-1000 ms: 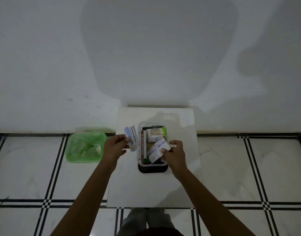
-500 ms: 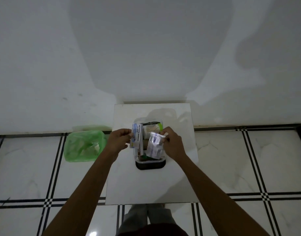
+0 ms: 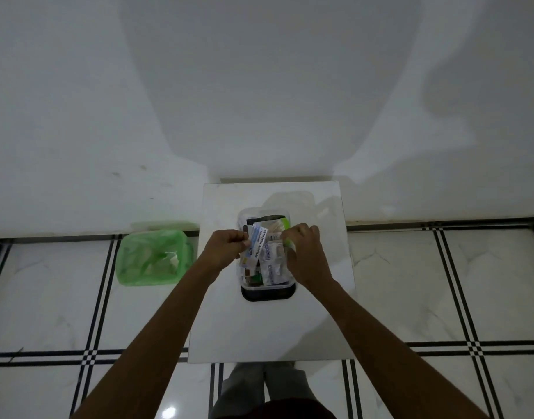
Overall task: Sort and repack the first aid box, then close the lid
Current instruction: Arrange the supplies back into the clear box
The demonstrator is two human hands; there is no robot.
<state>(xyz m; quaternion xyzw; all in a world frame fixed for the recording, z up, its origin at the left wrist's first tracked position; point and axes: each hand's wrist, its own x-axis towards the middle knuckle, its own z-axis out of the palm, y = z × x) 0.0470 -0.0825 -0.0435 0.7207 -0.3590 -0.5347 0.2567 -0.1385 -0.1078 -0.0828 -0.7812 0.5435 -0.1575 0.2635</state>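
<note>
A clear first aid box [image 3: 267,286] with a dark base stands in the middle of a white square tabletop [image 3: 271,325]. It holds several packets and small cartons. My left hand [image 3: 228,247] pinches a blue and white antiseptic bandage packet [image 3: 257,242] over the box's left side. My right hand [image 3: 305,252] reaches into the box's right side with fingers curled on white sachets [image 3: 273,261]; how firmly it grips them is hard to tell. A green-edged pack [image 3: 285,222] lies at the box's far end. No lid is in view.
A bin lined with a green plastic bag [image 3: 152,257] stands on the tiled floor left of the table. A white wall rises right behind the table. My legs [image 3: 264,388] show below the table's near edge.
Both hands have drawn together over the box. The left hand brought the bandage packet rightwards over the box; the right hand lowered its sachets into the box's right side.
</note>
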